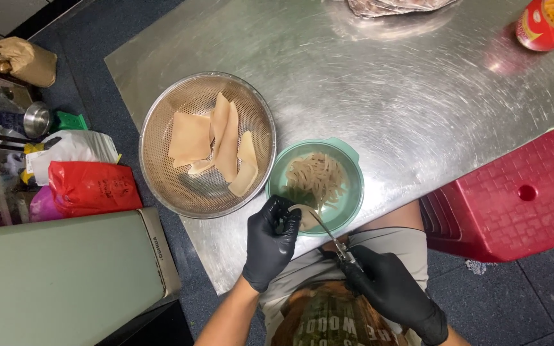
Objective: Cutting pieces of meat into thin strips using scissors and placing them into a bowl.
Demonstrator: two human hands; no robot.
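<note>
Slice pinched in left hand over green bowl at bench near edge; scissors gripped in right hand. Cut strips heaped in bowl. Several whole slices left in colander beside it.

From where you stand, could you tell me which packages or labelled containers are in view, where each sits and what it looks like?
Red plastic bag: floor left of the table, crumpled, small dark print.
White plastic bag: just behind the red one, yellow edge.
Brown paper bag: far top left, crumpled.
Red container: table's top right corner, round, yellow picture label.
Clear wrapped bundle: table's top edge, crinkled.
</note>
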